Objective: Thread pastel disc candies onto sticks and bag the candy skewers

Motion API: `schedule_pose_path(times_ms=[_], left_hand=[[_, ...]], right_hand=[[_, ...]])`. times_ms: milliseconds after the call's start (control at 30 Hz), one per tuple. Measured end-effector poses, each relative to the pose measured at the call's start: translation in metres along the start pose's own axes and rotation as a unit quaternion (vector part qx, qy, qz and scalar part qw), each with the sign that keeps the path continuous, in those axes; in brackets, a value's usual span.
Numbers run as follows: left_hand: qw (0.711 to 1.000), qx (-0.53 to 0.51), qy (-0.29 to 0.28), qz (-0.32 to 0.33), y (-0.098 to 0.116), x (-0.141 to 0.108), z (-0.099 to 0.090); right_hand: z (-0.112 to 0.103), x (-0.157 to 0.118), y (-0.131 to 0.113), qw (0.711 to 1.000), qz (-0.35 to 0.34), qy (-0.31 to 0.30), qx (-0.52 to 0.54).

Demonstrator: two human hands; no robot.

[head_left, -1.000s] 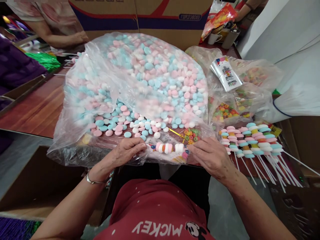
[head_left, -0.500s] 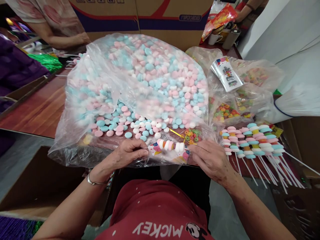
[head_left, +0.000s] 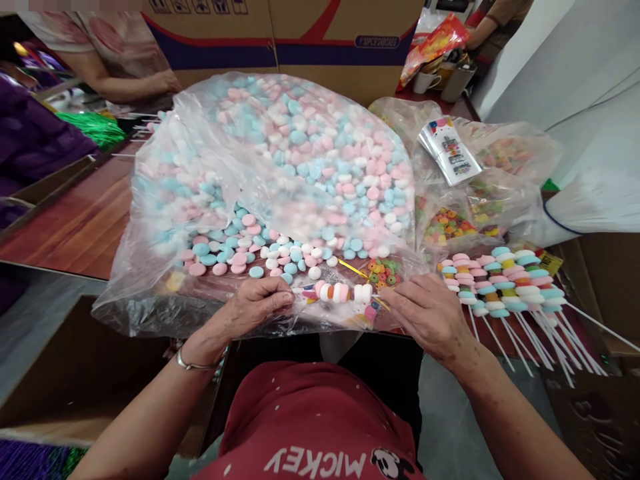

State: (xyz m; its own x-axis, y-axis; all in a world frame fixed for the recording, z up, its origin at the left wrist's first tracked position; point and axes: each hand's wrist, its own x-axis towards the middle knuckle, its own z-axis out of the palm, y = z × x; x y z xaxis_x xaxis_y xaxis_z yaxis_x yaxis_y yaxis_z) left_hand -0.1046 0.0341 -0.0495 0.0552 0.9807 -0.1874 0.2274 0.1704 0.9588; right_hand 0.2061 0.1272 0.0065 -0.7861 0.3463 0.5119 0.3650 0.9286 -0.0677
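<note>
A marshmallow skewer (head_left: 343,293) of white, pink and orange pieces lies level between my hands at the table's front edge. A clear wrapper with colourful print (head_left: 361,316) shows around or under it; I cannot tell which. My left hand (head_left: 260,303) pinches the left end, thumb against fingers. At the other end my right hand (head_left: 425,312) is closed on the stick, with a gold strip (head_left: 383,304) by its fingertips. Just beyond lie loose marshmallows (head_left: 280,260), ring-shaped gummies (head_left: 384,271) and another gold twist tie (head_left: 354,269).
A big clear bag of marshmallows (head_left: 300,153) fills the middle. Finished skewers (head_left: 505,283) are piled at right, sticks overhanging the edge. Behind them are bags of gummies (head_left: 450,223) and a stack of printed sleeves (head_left: 453,152). A carton (head_left: 285,40) stands behind; another person's arm (head_left: 125,87) rests at left.
The skewer has turned a little and sits nearly level, its right end slightly lower. A gold strip now shows by my right fingertips. Both hands stay closed at its ends.
</note>
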Motion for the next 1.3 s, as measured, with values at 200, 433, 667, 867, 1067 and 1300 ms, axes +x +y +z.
schedule_pose_path(times_ms=[200,433,667,867,1067,1300], left_hand=[[0.999,-0.038,0.03,-0.008,0.002,0.001,0.001],[0.999,0.011,0.031,0.008,0.003,0.002,-0.001],[0.998,0.042,-0.035,0.005,0.002,0.005,-0.001],[0.999,0.036,0.001,-0.002,0.002,0.005,-0.001],[1.0,0.011,-0.01,0.002,-0.004,0.003,-0.004],[0.999,-0.026,-0.005,0.018,-0.004,0.0,-0.004]], right_hand=[[-0.001,0.001,0.002,1.0,-0.007,0.004,-0.006],[-0.009,0.007,0.003,0.998,-0.04,-0.02,-0.051],[-0.02,0.017,0.008,0.992,-0.093,-0.038,-0.081],[-0.022,0.021,0.011,0.991,-0.084,-0.02,-0.098],[-0.013,0.015,0.016,0.999,-0.038,-0.007,-0.02],[-0.009,0.006,0.015,0.985,0.075,-0.037,0.151]])
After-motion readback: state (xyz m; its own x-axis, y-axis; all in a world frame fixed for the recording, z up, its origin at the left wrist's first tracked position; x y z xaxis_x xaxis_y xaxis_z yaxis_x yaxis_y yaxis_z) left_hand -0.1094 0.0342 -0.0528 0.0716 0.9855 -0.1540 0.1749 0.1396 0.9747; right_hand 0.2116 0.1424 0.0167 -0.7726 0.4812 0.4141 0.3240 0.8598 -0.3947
